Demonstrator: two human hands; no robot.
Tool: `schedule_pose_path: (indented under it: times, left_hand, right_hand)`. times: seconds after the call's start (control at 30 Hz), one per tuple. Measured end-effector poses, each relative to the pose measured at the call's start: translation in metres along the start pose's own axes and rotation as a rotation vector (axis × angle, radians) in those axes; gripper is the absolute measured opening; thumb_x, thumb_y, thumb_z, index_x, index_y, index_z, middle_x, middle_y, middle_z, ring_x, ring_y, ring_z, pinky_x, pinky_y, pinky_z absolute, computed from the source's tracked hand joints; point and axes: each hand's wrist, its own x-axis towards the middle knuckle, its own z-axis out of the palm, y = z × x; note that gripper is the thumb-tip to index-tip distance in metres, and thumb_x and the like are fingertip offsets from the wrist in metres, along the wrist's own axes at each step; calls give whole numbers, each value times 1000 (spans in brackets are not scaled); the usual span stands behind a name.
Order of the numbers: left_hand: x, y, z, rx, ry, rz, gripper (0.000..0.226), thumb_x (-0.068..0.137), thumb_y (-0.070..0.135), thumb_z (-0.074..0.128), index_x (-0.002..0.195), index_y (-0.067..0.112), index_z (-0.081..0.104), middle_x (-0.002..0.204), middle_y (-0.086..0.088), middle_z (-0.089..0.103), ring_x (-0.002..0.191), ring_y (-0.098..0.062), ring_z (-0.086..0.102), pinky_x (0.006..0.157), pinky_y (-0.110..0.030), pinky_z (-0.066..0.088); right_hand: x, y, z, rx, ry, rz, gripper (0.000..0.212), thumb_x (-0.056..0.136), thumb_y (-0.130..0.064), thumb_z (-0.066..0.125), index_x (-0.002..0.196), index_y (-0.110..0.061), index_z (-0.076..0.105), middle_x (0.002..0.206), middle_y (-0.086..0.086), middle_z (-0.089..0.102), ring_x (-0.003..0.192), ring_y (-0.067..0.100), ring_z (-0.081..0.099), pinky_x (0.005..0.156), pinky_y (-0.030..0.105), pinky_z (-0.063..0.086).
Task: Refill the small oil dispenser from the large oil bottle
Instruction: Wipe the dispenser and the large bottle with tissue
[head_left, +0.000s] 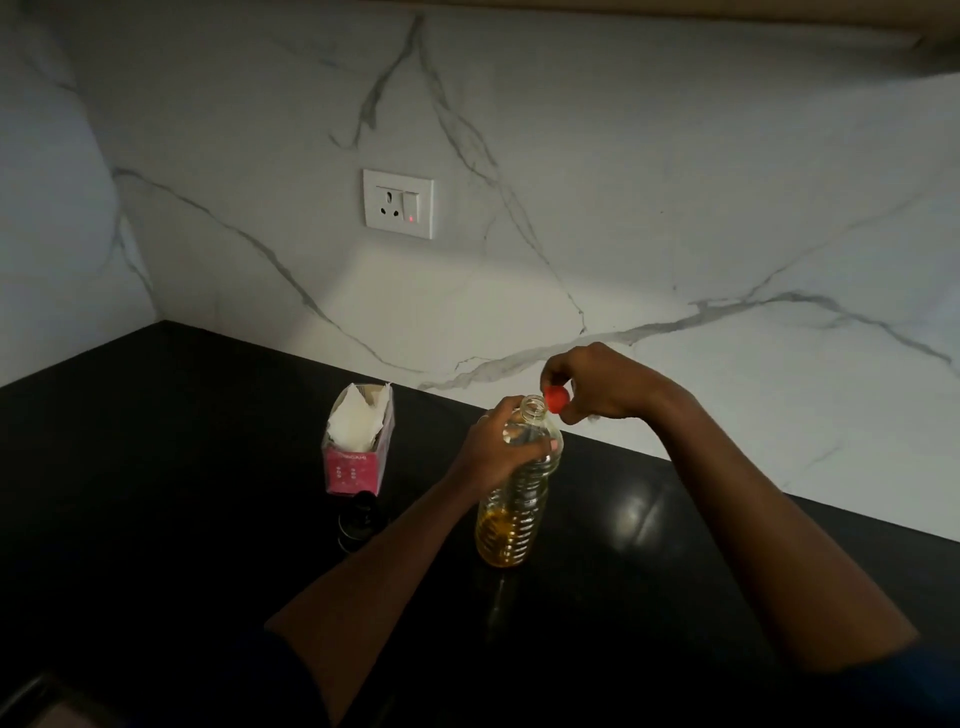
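Observation:
A large clear ribbed oil bottle (511, 512) stands upright on the black counter (156, 467), with yellow oil filling only its lower part. Its mouth is uncovered. My left hand (493, 444) is wrapped around the bottle's shoulder. My right hand (597, 384) pinches the red cap (557, 399) just to the right of the bottle's mouth, off the neck. The small dark oil dispenser (359, 519) stands to the left of the bottle, in front of the pink box, and is hard to make out in the dim light.
A pink box (358, 460) with white paper sticking out of it stands on the counter near the marble wall. A white wall socket (398, 203) with a red light sits above it. A dark object shows at the bottom left corner.

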Motion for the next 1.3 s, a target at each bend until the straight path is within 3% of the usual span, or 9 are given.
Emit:
schedule_pose_path:
  times: [0.2, 0.37, 0.5, 0.67, 0.8, 0.9, 1.07, 1.17, 1.3]
  left_hand:
    - [-15, 1, -4, -30, -7, 6, 62, 77, 33, 72, 130, 23, 42, 125, -2, 55, 111, -18, 55, 84, -28, 47]
    - [-23, 1, -7, -24, -17, -14, 59, 77, 32, 72, 127, 23, 42, 124, -1, 54, 106, -12, 53, 78, -22, 41]
    - [-28, 2, -8, -5, -18, -13, 61, 77, 34, 72, 129, 23, 42, 128, -2, 53, 111, -15, 52, 82, -25, 42]
    - [-28, 3, -6, 6, -10, -24, 66, 75, 38, 72, 131, 25, 40, 130, -2, 52, 116, -20, 52, 88, -31, 45]
    - [-32, 5, -7, -7, -8, -23, 86, 66, 53, 74, 137, 32, 29, 137, -1, 46, 125, -22, 46, 104, -51, 38]
    - [-39, 8, -12, -9, 54, 49, 92, 64, 55, 73, 140, 33, 26, 146, 0, 36, 133, -22, 37, 109, -54, 29]
    - [-43, 15, -24, -86, 66, 139, 64, 82, 31, 67, 139, 25, 38, 140, 0, 45, 126, -15, 44, 99, -31, 41]
    - [-41, 18, -27, -32, 19, 100, 51, 83, 29, 67, 130, 19, 51, 126, -2, 58, 116, -17, 54, 92, -28, 46]
    - [-38, 22, -28, -23, 10, 67, 44, 81, 27, 69, 122, 14, 58, 116, -2, 64, 104, -14, 59, 83, -23, 46]
  right_hand:
    - [-1, -22, -3, -65, -56, -84, 36, 81, -16, 71, 116, -10, 65, 116, 4, 67, 67, -5, 51, 62, 2, 33]
    - [-7, -37, 1, -200, -88, -128, 37, 87, -9, 62, 124, -14, 61, 124, 5, 63, 83, 4, 51, 65, 3, 33]
    - [-8, -41, 6, -246, -46, -109, 32, 87, -10, 63, 118, -12, 65, 118, 7, 66, 104, 18, 61, 89, 22, 42]
    - [-9, -42, 9, -239, -21, -41, 31, 90, -25, 60, 115, -7, 66, 114, 9, 68, 99, 19, 64, 82, 20, 42]
    - [-13, -38, 3, -184, -41, 38, 50, 88, -38, 60, 126, -7, 57, 125, 9, 62, 110, 22, 60, 91, 27, 40]
    - [-26, -26, 3, 107, 154, 135, 52, 90, -47, 51, 127, -11, 54, 110, 8, 67, 100, 21, 62, 90, 31, 42]
    - [-40, -5, 51, 949, 452, 360, 33, 99, -21, 29, 93, -9, 59, 79, 6, 54, 61, 14, 46, 51, 22, 35]
    - [-43, -11, 83, 1212, 572, 471, 28, 95, -4, 31, 82, -7, 56, 76, 10, 50, 66, 18, 48, 55, 27, 39]
    - [-42, -36, 108, 1120, 825, 460, 25, 90, 7, 45, 109, -6, 54, 102, 2, 61, 91, 12, 59, 74, 24, 52]
